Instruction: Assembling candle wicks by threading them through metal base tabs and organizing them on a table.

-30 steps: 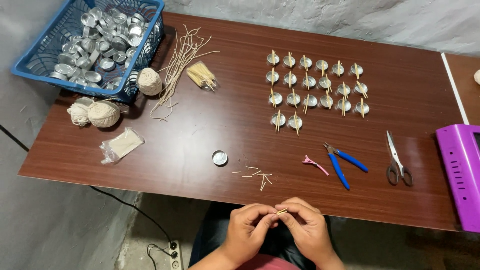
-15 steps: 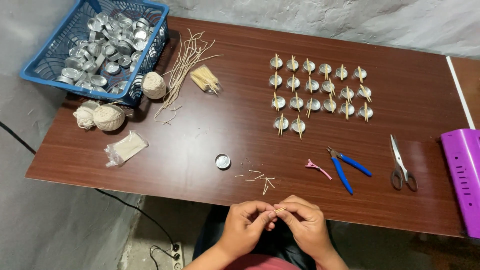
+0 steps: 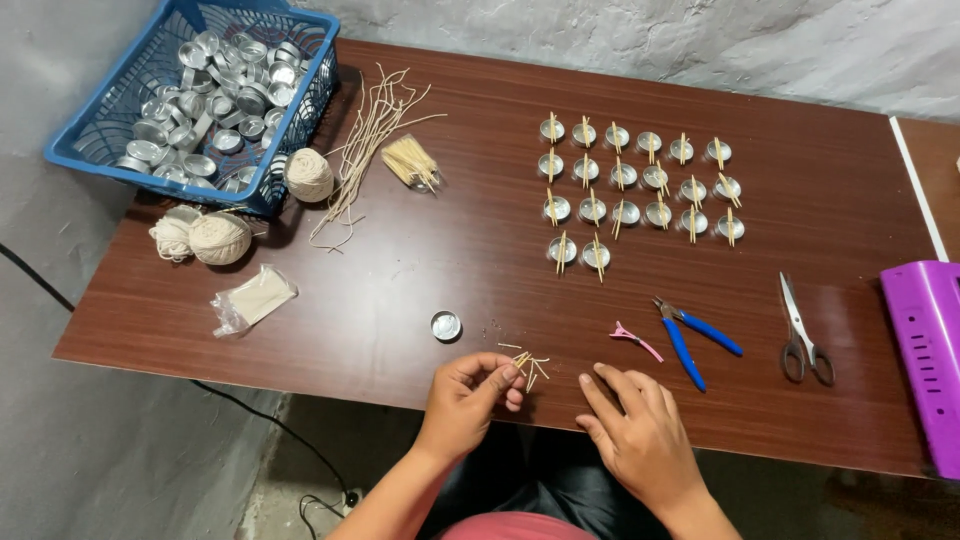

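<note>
Short pale wick pieces [image 3: 530,364] lie in a small loose scatter at the lower middle of the frame, too thin and tangled to count. The left hand [image 3: 472,393] has its fingers curled, fingertips pinched at the left edge of that scatter; whether it actually grips a piece I cannot tell. The right hand [image 3: 638,430] lies flat and open on the dark brown wooden table [image 3: 420,260], just right of the pieces, holding nothing.

One single round aluminium cup [image 3: 445,325] sits just above the left hand. Twenty small aluminium cups with sticks across them [image 3: 635,185] stand in four rows at upper centre: six, six, six and two. One blue plastic basket [image 3: 120,150] at upper left holds many empty metal cups. Three balls of cream twine [image 3: 220,238] lie by it: two below, one at its right corner. One pair of blue-handled pliers [image 3: 690,340], one pink clip [image 3: 635,340] and one pair of steel scissors [image 3: 800,330] lie to the right.
</note>
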